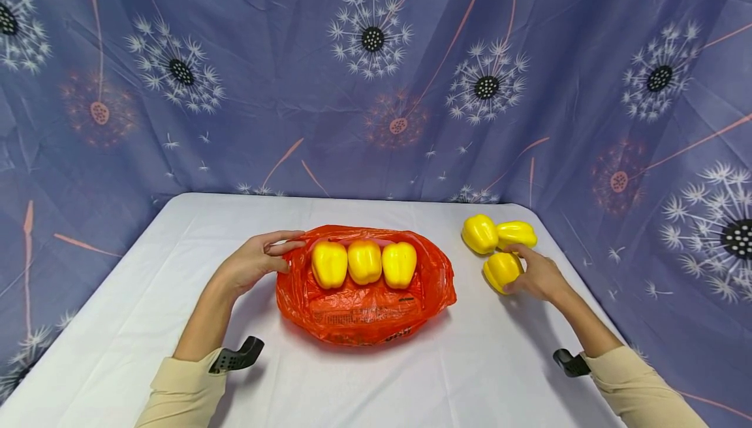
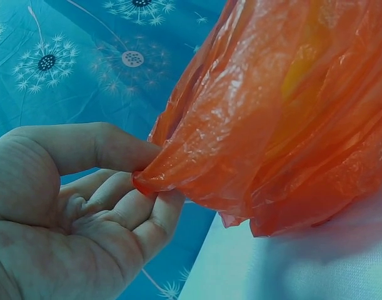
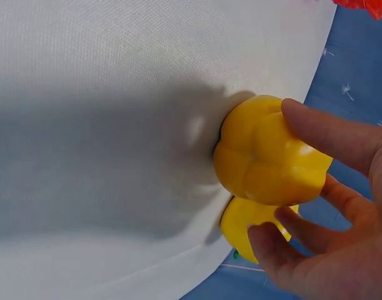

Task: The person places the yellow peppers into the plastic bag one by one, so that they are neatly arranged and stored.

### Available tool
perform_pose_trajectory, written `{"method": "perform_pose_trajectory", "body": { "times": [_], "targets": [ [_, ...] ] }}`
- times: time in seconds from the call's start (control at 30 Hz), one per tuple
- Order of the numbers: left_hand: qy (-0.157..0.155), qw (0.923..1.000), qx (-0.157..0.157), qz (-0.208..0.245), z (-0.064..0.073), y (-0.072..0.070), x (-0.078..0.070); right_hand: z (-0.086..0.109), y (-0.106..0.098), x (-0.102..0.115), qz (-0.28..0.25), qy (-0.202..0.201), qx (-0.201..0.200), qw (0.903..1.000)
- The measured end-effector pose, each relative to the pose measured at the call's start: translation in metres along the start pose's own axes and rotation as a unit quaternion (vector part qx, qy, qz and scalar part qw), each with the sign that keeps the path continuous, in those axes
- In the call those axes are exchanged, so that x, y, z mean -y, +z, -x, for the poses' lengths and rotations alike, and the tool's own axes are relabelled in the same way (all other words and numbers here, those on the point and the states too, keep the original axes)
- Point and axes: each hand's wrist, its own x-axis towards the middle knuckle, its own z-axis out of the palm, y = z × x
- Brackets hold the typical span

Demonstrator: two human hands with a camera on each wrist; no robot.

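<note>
A red plastic bag (image 1: 364, 317) lies on the table with its mouth spread wide. Three yellow bell peppers, a left one (image 1: 329, 265), a middle one (image 1: 364, 262) and a right one (image 1: 399, 266), sit in a row inside it. At the bag's left edge my left hand (image 1: 251, 263) pinches the plastic between thumb and fingers, as the left wrist view (image 2: 84, 206) shows closely. My right hand (image 1: 542, 276) holds another yellow bell pepper (image 3: 272, 153) at the right, thumb on one side and fingers around the other. Whether that pepper touches the table is unclear.
Two more yellow bell peppers, one upright (image 1: 479, 233) and one on its side (image 1: 518, 235), lie just beyond my right hand. A white cloth covers the table (image 1: 370, 389). Behind it hangs a blue curtain (image 1: 282, 102) with a dandelion print.
</note>
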Motion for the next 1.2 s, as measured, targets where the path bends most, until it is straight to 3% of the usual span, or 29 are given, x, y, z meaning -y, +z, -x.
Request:
{"method": "perform_pose_trajectory", "body": {
  "times": [0.2, 0.63, 1.2],
  "targets": [
    [-0.003, 1.0, -0.002, -0.002, 0.001, 0.0, 0.001, 0.0, 0.003, 0.0, -0.03, 0.012, 0.009, 0.9994],
    [0.02, 0.9997, 0.009, 0.009, 0.001, 0.0, 0.005, -0.001, 0.009, -0.001, -0.022, -0.031, -0.04, 0.9985],
    [-0.001, 1.0, 0.002, -0.003, -0.001, 0.0, 0.002, -0.006, 0.001, 0.019, 0.003, -0.061, -0.095, 0.9935]
  ]
}}
